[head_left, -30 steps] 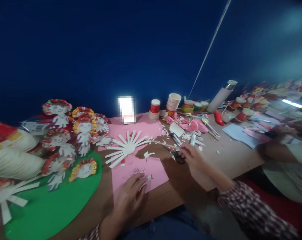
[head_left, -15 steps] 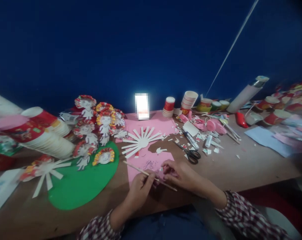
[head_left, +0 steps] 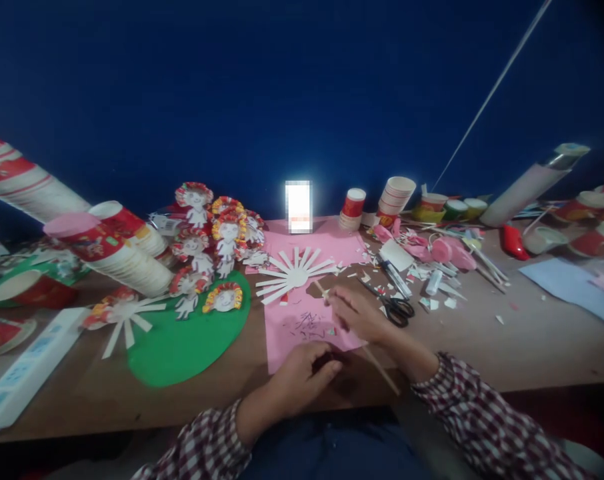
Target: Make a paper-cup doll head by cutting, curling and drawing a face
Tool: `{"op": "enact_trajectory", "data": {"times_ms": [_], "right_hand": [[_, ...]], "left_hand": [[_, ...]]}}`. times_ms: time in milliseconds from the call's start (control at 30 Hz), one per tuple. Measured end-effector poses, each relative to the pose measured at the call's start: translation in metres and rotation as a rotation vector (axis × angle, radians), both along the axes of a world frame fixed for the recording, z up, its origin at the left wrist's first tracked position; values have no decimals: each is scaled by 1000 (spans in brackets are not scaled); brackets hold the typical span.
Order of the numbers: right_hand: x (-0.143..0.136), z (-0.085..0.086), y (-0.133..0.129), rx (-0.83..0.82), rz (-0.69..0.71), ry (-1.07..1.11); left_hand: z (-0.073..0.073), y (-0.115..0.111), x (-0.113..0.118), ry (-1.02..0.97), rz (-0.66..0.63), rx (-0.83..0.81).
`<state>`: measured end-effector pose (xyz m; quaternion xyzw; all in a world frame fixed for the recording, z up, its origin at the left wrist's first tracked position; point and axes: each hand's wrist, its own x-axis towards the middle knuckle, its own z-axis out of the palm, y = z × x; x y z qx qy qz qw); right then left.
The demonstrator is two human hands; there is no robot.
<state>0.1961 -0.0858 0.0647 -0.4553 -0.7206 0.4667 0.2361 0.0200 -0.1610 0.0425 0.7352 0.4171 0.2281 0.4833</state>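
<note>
A thin wooden stick [head_left: 382,369] slants under my right hand [head_left: 355,312], its upper end showing by the fingertips, which are closed on it. My left hand [head_left: 307,377] is nearer the table's front edge, thumb and fingers apart and nothing visible between them. Between and behind the hands lies a pink sheet [head_left: 282,333] with dark marks. A white paper piece cut into rays [head_left: 297,277] rests just beyond it. Black-handled scissors [head_left: 398,309] lie right of my right hand.
Paper figures with red and yellow frills [head_left: 227,233] stand behind a green oval sheet [head_left: 182,353]. Stacked paper cups [head_left: 117,257] lean at the left; more cups [head_left: 353,203] stand at the back. Paper scraps [head_left: 451,303] and a red stapler-like object [head_left: 515,242] are on the right.
The stick has passed from my left hand to my right and slants more steeply. My left hand has opened and moved nearer the front edge. The view has turned left.
</note>
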Motion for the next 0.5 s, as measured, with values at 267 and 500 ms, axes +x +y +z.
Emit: {"op": "enact_trajectory", "data": {"times_ms": [267,500], "right_hand": [[10,-24,17,278,-71,-464],[14,-40,18,237,-96,-375]], "left_hand": [[-25,3,-23,481,84,611],[-20,9,-36,494,-32,662]]}}
